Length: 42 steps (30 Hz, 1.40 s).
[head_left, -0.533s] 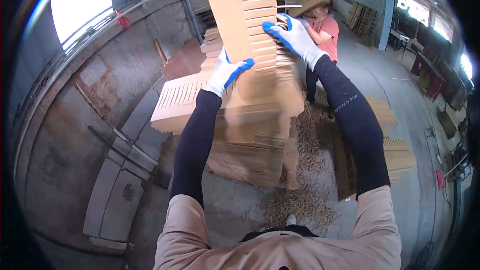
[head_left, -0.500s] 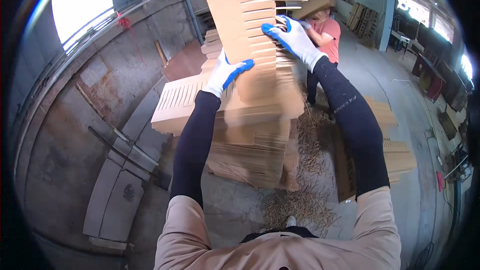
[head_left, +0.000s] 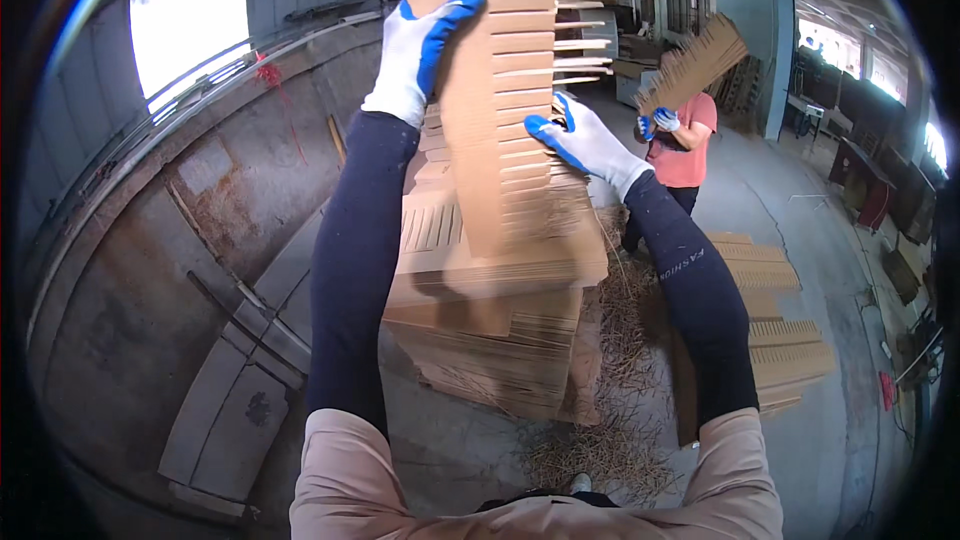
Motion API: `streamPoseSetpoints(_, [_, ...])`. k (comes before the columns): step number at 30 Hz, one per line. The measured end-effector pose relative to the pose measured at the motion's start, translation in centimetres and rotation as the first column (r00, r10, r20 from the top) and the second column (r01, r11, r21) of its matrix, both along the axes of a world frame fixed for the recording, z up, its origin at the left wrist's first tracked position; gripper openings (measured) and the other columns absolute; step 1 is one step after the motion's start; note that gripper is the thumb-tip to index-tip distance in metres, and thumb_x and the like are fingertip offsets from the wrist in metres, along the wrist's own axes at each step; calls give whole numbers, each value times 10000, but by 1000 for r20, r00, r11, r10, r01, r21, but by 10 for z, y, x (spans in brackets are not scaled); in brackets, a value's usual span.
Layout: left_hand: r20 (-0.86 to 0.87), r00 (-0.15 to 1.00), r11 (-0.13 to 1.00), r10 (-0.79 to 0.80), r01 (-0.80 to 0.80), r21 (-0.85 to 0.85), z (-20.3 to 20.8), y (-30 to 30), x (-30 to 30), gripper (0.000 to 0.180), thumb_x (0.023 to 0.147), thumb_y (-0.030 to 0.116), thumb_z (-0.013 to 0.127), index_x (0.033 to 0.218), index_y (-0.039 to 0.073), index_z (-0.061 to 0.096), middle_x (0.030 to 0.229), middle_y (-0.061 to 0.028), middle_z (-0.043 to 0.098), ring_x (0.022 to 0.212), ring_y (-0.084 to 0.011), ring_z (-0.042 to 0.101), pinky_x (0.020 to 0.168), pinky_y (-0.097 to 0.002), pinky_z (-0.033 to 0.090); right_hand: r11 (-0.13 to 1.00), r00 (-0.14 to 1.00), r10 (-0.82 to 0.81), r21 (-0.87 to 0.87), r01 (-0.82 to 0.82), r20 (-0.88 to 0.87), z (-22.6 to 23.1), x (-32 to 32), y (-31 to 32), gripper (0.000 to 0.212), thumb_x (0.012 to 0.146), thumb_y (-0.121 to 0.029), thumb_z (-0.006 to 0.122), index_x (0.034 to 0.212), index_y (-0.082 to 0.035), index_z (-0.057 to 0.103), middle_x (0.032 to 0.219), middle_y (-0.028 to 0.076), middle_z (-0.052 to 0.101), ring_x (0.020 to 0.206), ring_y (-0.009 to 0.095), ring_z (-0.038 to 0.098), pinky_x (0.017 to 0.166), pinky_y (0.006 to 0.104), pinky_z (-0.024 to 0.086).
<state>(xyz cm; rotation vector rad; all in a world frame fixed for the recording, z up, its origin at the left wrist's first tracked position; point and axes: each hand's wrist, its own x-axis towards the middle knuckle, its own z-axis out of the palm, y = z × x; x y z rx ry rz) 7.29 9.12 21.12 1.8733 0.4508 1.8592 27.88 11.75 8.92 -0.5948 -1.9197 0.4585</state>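
A tall bundle of slotted cardboard sheets (head_left: 465, 110) stands on end in front of me, with loose cardboard strips (head_left: 585, 45) jutting from its right edge. My left hand (head_left: 422, 50), in a white glove with blue coating, grips its left edge high up, thumb across the front face. Lower on the right edge, my right hand (head_left: 590, 145) in a matching glove has its thumb on the slotted face and its fingers partly hidden behind the edge. The bundle's lower end rests over a stack of cardboard (head_left: 480, 350).
A co-worker in a pink shirt (head_left: 685, 155) lifts another slotted cardboard sheet (head_left: 695, 65) ahead on the right. Cardboard scraps (head_left: 610, 440) litter the floor beside the stack. More slotted cardboard (head_left: 785, 365) lies at right. A concrete wall (head_left: 130, 270) runs along the left.
My left hand has moved up along the cardboard's left edge. My right hand has slid lower on the slotted edge. The co-worker's sheet has swung to the right.
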Motion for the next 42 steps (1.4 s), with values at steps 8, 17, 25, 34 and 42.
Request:
streamPoseSetpoints(8, [17, 997, 995, -77, 76, 64, -3, -40, 15, 364, 740, 192, 738, 1023, -1, 614, 909, -44, 647, 767, -103, 594, 706, -254, 483, 992, 994, -112, -58, 111, -13, 2, 8, -61, 485, 847, -284, 633, 1191, 25, 485, 1096, 124, 608, 956, 157, 569, 847, 301, 451])
streamPoseSetpoints(17, [147, 988, 974, 44, -75, 212, -6, -18, -3, 379, 740, 162, 747, 1033, -24, 593, 932, -70, 651, 779, -122, 604, 717, -256, 490, 976, 907, -192, 28, 218, -376, 82, -9, -101, 474, 848, -359, 638, 1144, -2, 538, 1042, 15, 588, 910, 86, 511, 810, 237, 416])
streamPoseSetpoints(25, [117, 991, 988, -67, 50, 145, 11, -26, -37, 399, 736, 167, 764, 1028, -30, 576, 919, -86, 665, 800, -116, 610, 711, -267, 497, 973, 936, -176, 92, 213, -304, 119, -66, -93, 697, 779, -490, 664, 1174, 50, 466, 1058, 89, 576, 924, 134, 527, 807, 255, 431])
streamPoseSetpoints(34, [43, 915, 914, -401, 403, -49, -15, 22, -43, 367, 781, 145, 712, 1082, 3, 557, 944, -51, 645, 779, -104, 596, 721, -238, 491, 859, 846, -483, 64, 507, -224, 113, -81, -24, 764, 769, -510, 660, 1165, 105, 441, 1062, 230, 608, 989, 278, 594, 849, 351, 456])
streamPoseSetpoints(42, [42, 988, 988, -151, 152, -20, -20, 12, -31, 493, 682, 150, 799, 1071, -24, 549, 959, -104, 651, 798, -142, 621, 721, -271, 515, 851, 842, -499, 71, 521, -205, 103, -72, -33, 825, 766, -558, 614, 1154, 140, 406, 1060, 323, 573, 1032, 412, 563, 898, 408, 434])
